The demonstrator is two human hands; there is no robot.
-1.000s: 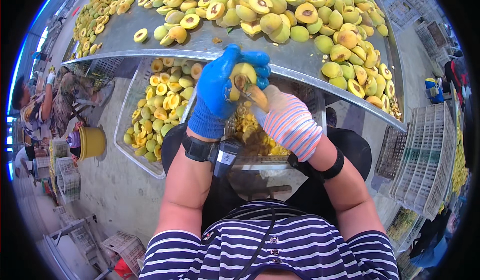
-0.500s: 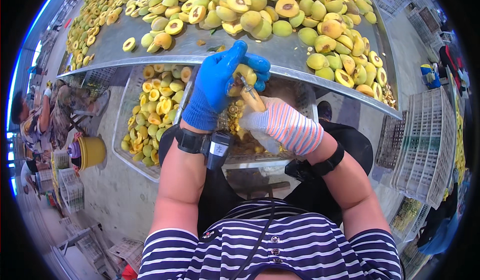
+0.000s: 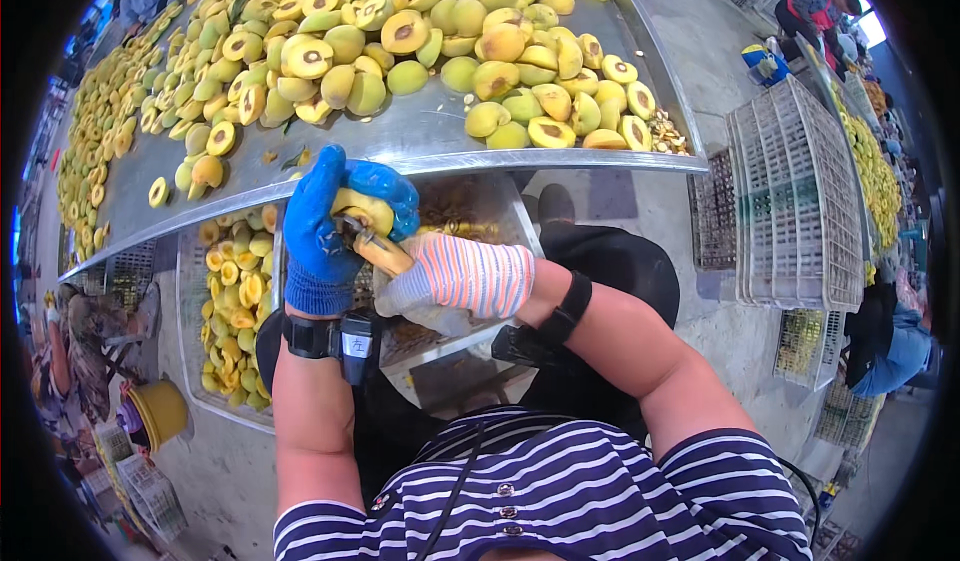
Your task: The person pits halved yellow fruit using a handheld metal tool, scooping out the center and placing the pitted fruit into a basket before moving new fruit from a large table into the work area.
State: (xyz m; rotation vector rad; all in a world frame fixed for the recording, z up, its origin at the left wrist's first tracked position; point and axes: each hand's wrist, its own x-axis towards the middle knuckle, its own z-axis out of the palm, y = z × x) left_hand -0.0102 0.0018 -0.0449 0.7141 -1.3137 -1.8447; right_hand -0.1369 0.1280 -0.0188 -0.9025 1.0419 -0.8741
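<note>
My left hand (image 3: 322, 241), in a blue rubber-palmed glove, is closed around a halved yellow peach (image 3: 368, 208), cut side turned toward me. My right hand (image 3: 462, 279), in a striped knit glove, grips the wooden handle of a pitting tool (image 3: 382, 255). The tool's metal tip touches the cut face, over the middle of the half. Both hands are above a plastic crate (image 3: 522, 226), whose contents are mostly hidden by them. Just beyond is a steel table (image 3: 420, 129) heaped with peach halves (image 3: 300, 56), many with pits showing.
A crate (image 3: 235, 417) of hollowed peach halves stands left of my knees. The table's raised metal edge runs close in front of my hands. Stacked crates (image 3: 800, 196) stand at the right, a yellow bucket (image 3: 162, 413) at the left. Other people (image 3: 815, 11) are farther off.
The view has swung right, so the table and hands sit farther left in it. The tool and peach half remain in my hands, the cut face now showing more.
</note>
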